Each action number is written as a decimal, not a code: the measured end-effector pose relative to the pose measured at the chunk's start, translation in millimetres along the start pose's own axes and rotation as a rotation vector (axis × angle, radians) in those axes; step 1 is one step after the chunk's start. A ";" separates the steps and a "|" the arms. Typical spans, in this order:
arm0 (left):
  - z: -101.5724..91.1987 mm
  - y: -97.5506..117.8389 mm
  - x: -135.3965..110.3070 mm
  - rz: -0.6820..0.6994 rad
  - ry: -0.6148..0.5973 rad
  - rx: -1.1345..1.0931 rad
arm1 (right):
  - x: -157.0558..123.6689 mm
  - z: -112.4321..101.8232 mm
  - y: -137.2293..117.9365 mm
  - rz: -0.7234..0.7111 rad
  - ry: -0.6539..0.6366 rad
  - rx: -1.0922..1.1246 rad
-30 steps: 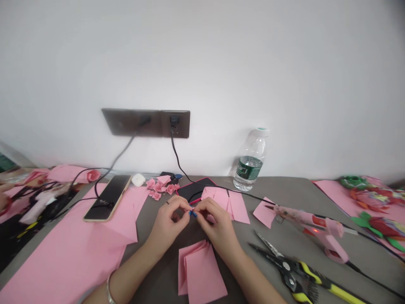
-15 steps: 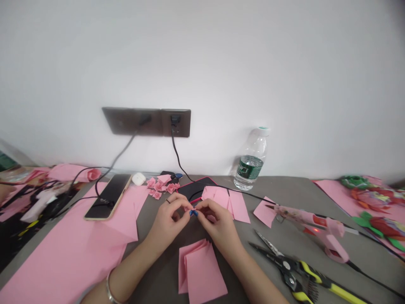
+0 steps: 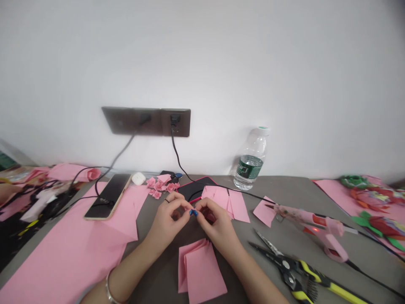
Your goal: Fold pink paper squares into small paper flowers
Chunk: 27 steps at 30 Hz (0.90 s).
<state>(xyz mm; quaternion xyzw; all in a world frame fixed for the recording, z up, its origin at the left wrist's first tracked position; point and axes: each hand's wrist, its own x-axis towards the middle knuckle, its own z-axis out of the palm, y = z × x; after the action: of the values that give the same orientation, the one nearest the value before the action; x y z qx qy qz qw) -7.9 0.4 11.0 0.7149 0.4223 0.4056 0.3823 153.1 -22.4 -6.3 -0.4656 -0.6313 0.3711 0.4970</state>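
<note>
My left hand [image 3: 172, 217] and my right hand [image 3: 217, 219] meet fingertip to fingertip above the middle of the table. Both are closed in a pinch, thumb against forefinger, blue thumbnails facing me. Between the tips is a tiny pink bit that looks like paper, mostly hidden by my fingers. Just below the hands lies a stack of folded pink paper squares [image 3: 204, 272]. Beyond my left hand sits a cluster of small pink paper roses [image 3: 157, 185]. Cut pink paper pieces [image 3: 238, 204] lie behind my right hand.
Long-nosed pliers [image 3: 286, 270] and a pink glue gun [image 3: 316, 226] with its cord lie on the right. A water bottle [image 3: 249, 162] stands by the wall. To the left, a phone [image 3: 109, 196] rests on large pink paper [image 3: 72, 253]. Black cables cross the table.
My fingertips have shifted very slightly against each other, the thumbs now turned a little differently. Everything on the table stays where it was.
</note>
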 end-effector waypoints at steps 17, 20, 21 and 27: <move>3.6 -5.7 -0.8 -0.148 0.069 -0.210 | 2.1 -0.8 0.5 0.049 0.040 0.073; 2.9 -5.8 -0.9 -0.099 0.063 -0.199 | 1.6 -0.3 -0.1 0.027 0.039 0.046; 2.7 -5.8 -0.7 -0.086 0.060 -0.205 | 1.5 -0.2 -0.3 0.019 0.040 0.042; 1.4 -3.5 -0.2 -0.075 0.065 -0.207 | 0.9 -0.2 -2.6 0.001 0.027 0.045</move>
<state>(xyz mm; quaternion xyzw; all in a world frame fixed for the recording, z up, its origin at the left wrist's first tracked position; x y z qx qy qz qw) -7.8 1.2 7.3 0.6417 0.4169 0.4553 0.4551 152.6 -22.2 -3.5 -0.4596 -0.6156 0.3794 0.5156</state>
